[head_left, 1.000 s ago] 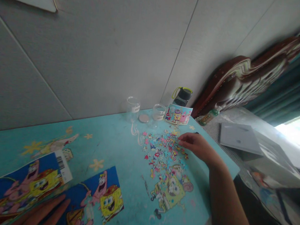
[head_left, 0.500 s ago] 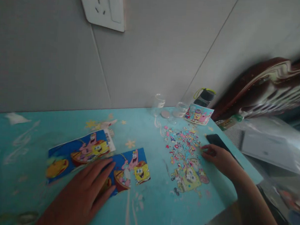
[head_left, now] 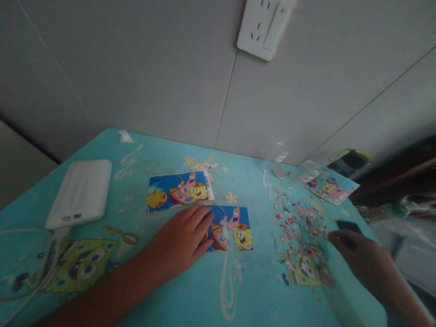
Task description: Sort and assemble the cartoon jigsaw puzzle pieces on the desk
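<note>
My left hand [head_left: 181, 241] lies flat, fingers stretched out, on the left part of a blue cartoon puzzle picture [head_left: 233, 228]. A second blue cartoon picture [head_left: 178, 195] sits just behind it. My right hand [head_left: 358, 259] rests at the right of a scatter of small loose puzzle pieces [head_left: 302, 218]; its fingers curl together at the pile's edge, and what they pinch is too small to make out. A dark phone-like slab [head_left: 348, 226] lies just beyond that hand.
The turquoise cartoon-printed table [head_left: 125, 294] carries a white power bank [head_left: 80, 192] with a cable at the left. Small clear jars [head_left: 280, 156], a round lid and a cartoon card [head_left: 331, 186] stand near the wall. A wall socket [head_left: 266, 24] hangs above.
The view has swung left, bringing the power bank and socket in. My left hand has moved up onto the nearer blue picture. My right hand has slid back from the pieces toward the table's right edge.
</note>
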The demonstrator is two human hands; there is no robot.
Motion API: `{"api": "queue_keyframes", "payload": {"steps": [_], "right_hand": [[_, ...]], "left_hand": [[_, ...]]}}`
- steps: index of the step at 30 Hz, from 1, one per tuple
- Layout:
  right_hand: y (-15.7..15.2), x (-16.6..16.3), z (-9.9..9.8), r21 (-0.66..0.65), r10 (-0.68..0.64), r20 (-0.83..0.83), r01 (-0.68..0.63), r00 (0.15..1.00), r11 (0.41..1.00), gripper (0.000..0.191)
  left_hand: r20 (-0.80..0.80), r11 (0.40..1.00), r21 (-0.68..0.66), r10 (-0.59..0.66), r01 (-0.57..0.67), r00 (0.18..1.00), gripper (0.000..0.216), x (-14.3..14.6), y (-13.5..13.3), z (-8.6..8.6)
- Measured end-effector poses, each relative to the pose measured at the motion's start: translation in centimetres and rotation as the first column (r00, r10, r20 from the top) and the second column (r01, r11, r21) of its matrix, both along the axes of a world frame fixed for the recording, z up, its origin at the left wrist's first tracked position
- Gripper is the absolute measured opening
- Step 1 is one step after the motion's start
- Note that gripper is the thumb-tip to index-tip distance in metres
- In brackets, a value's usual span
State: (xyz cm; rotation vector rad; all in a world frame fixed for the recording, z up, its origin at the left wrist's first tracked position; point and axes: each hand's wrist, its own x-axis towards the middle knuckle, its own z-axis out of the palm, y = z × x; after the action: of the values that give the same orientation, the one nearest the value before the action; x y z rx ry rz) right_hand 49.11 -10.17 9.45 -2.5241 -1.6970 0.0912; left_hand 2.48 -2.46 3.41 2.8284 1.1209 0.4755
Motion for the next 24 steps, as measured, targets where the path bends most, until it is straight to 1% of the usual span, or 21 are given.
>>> {"api": "queue_keyframes", "payload": {"steps": [1,2,4,6,8,10,12,14,16,19,22,24], "right_hand": [[0.6,-2.3,0.5,0.026,0.034,-0.057,-0.033,0.998,0.999,0.037],[1.2,-4.8,0.9,0.033,0.095,-0.140,-0.091,0.986,0.995,0.036],[2.9,-9.9,1.3,0.040,0.270,-0.337,-0.273,0.902,0.961,0.033],[4.8,-14.2,1.2,0.026,0.377,-0.446,-0.409,0.812,0.912,0.028],[6.7,-17.2,0.7,0.049,0.420,-0.509,-0.462,0.751,0.885,0.025],[8.1,-18.8,-0.2,0.069,0.419,-0.572,-0.468,0.705,0.881,0.024],[8.8,-19.3,-1.0,0.080,0.397,-0.633,-0.453,0.665,0.888,0.025],[8.8,-19.1,-1.7,0.093,0.383,-0.651,-0.432,0.656,0.897,0.028],[8.5,-18.3,-2.1,0.121,0.387,-0.612,-0.402,0.690,0.907,0.029],[8.1,-16.5,-2.4,0.167,0.387,-0.500,-0.352,0.775,0.921,0.028],[8.1,-15.1,-2.7,0.213,0.400,-0.370,-0.342,0.839,0.915,0.026],[8.1,-14.9,-3.0,0.251,0.440,-0.295,-0.375,0.848,0.892,0.026]], "left_hand": [[0.005,1.000,0.001,0.000,0.000,1.000,0.046,0.1,0.0,0.1],[0.008,1.000,-0.002,0.000,0.000,1.000,0.045,0.1,0.0,0.3],[0.008,1.000,-0.015,0.009,-0.008,1.000,0.045,0.2,0.0,0.4],[0.007,0.999,-0.030,0.018,-0.018,1.000,0.046,0.2,0.0,0.6],[0.009,0.999,-0.039,0.021,-0.021,1.000,0.047,0.3,0.0,0.7],[0.015,0.999,-0.044,0.015,-0.014,1.000,0.047,0.3,0.0,1.0],[0.021,0.999,-0.049,0.007,-0.006,1.000,0.046,0.4,0.0,1.3],[0.025,0.998,-0.061,0.007,-0.006,1.000,0.044,0.4,0.1,1.5],[0.025,0.997,-0.078,0.016,-0.014,1.000,0.044,0.4,0.1,1.6],[0.015,0.997,-0.080,0.026,-0.025,1.000,0.045,0.5,0.2,1.3],[0.010,0.999,-0.023,0.025,-0.025,1.000,0.046,0.4,0.1,0.7],[0.005,0.999,0.042,0.024,-0.024,1.000,0.047,0.3,0.1,0.2]]}}
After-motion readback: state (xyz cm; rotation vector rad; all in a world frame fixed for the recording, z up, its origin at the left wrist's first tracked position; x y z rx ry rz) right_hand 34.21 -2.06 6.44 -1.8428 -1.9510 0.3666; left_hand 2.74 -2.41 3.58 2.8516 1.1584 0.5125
